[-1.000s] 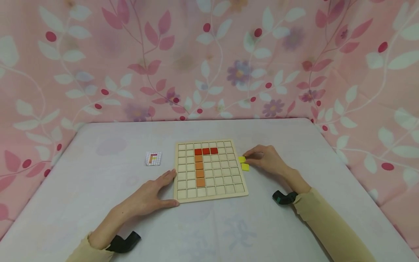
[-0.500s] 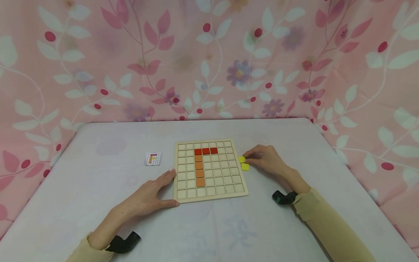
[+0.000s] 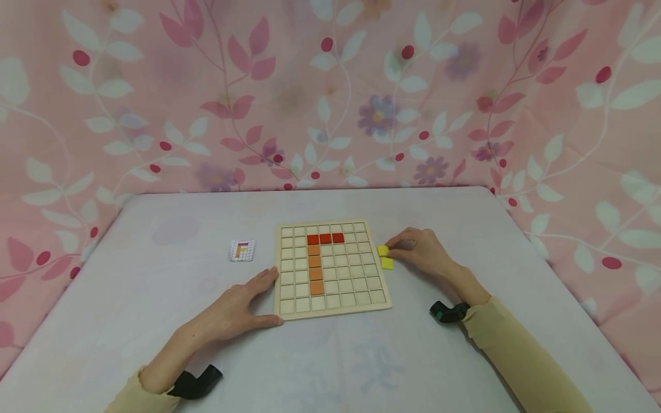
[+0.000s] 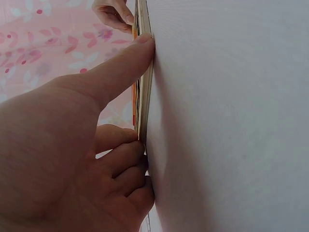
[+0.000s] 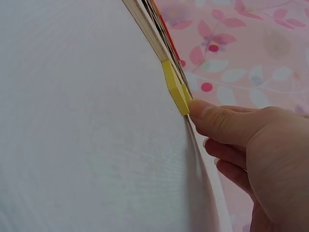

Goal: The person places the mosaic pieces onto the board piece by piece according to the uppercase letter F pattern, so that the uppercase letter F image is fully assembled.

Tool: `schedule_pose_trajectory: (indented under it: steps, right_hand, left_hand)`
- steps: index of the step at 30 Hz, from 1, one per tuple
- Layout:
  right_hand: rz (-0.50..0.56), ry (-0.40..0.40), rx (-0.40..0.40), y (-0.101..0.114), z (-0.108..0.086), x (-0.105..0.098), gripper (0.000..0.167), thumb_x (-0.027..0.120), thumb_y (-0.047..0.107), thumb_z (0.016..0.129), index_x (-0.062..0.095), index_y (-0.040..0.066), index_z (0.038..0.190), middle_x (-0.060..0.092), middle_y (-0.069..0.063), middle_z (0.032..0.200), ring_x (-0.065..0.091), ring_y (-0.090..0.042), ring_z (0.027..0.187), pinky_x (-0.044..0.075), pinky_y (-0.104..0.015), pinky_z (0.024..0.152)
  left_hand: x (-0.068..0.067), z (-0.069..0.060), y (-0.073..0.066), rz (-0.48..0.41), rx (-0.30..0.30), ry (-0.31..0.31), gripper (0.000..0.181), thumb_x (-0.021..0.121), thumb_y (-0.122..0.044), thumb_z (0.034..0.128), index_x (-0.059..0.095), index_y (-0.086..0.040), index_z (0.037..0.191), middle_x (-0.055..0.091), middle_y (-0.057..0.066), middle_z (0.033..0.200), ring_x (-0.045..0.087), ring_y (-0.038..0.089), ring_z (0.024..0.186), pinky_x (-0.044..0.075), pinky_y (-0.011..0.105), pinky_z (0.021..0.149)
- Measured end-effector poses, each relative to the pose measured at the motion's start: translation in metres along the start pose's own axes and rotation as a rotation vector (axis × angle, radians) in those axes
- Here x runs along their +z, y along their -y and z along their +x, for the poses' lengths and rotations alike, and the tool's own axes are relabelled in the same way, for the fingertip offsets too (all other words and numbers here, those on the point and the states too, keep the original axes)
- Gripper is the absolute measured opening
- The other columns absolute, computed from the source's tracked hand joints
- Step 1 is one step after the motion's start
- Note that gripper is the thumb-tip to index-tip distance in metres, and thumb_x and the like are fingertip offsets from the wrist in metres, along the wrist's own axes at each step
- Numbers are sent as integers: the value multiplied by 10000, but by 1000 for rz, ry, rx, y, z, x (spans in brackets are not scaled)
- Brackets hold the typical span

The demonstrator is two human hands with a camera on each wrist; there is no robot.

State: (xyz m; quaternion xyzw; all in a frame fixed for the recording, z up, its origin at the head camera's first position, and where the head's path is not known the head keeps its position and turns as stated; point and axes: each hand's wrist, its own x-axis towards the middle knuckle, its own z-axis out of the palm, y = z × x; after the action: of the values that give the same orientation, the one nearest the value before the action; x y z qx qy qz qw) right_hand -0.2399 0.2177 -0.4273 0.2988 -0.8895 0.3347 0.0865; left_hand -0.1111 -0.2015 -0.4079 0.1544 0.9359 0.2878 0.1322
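Observation:
A square wooden grid board [image 3: 348, 284] lies flat on the table. Set in its cells are several orange tiles [image 3: 315, 261] in a column and a row of red tiles [image 3: 325, 238] running right from the column's top. Against the board's left side rests my left hand [image 3: 227, 310], fingers extended, thumb at the near left corner. Just off the right edge lie two yellow square tiles, a farther one [image 3: 383, 250] and a nearer one [image 3: 387, 263]. My right hand [image 3: 423, 252] pinches the farther yellow tile between thumb and index finger; its fingertips partly cover that tile.
Left of the board lies a small paper card [image 3: 242, 250] printed with a coloured grid pattern. A pale cloth covers the table [image 3: 330, 367]. Behind it hangs a pink floral curtain [image 3: 289, 97]. Each wrist wears a black device.
The farther yellow tile has shifted very slightly right at my right fingertips. My left hand and the board have stayed in place.

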Motion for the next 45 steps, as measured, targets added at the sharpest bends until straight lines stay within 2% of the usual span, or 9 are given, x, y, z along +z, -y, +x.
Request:
schedule_pose_trajectory:
  steps: [3,7,13,17,24,31,35,40,45]
  right_hand:
    - [5,-22,35,2,-1,-3,192,867,158,775,801,140,955,759,43,928,715,-180,949,512,-411,895]
    - [29,-36,45,8,3,-4,193,857,157,789,797,129,970,766,23,944,712,-206,978,522,-460,923]
    - [64,-26,95,22,10,-1,195,856,189,792,806,134,973,768,-12,959,702,-250,994,506,-512,939]
    - [63,0,119,30,14,6,179,854,200,798,808,144,962,765,-2,961,696,-237,1003,506,-498,951]
    - [99,25,21,43,26,24,182,862,161,778,800,112,943,765,19,904,712,-197,949,534,-457,918]
    - [147,78,10,68,36,41,165,862,164,778,800,124,925,767,34,902,699,-178,956,531,-449,896]
    - [149,106,-51,80,42,52,141,853,174,792,799,128,914,769,67,888,697,-136,942,546,-412,878]
    - [135,103,-120,90,49,61,124,852,185,794,803,138,898,768,73,889,688,-132,912,549,-414,843]
    - [116,91,-122,92,50,68,104,854,172,793,801,138,877,767,67,861,681,-149,876,531,-405,821]
  left_hand:
    - [0,0,-1,2,1,4,1010,783,-565,787,314,-148,1579,288,104,1637,277,346,1499,302,590,1155]
    - [-1,0,0,4,-4,4,1016,783,-567,785,311,-147,1580,283,106,1639,271,350,1501,294,596,1157]
    - [-1,-1,0,2,2,-1,1015,791,-553,783,315,-138,1578,287,119,1635,268,352,1501,294,590,1159]
    - [-2,0,0,5,6,-1,1011,784,-564,786,317,-142,1577,290,123,1633,274,361,1497,294,604,1152]
    - [-2,0,-1,-5,-1,-1,1018,791,-556,782,313,-140,1578,288,127,1633,267,359,1501,289,597,1159]
    - [-1,0,0,-2,-8,2,1021,800,-545,777,314,-138,1578,288,121,1633,264,349,1504,294,585,1162]
    - [0,0,0,-1,-5,1,1023,797,-552,777,313,-139,1578,287,116,1635,261,342,1506,290,579,1167]
    - [1,1,0,3,2,-2,1017,795,-550,781,315,-138,1577,287,117,1634,264,340,1505,293,576,1166]
    - [0,0,1,-2,5,-1,1015,794,-549,783,314,-138,1577,286,114,1635,263,339,1506,295,580,1164]
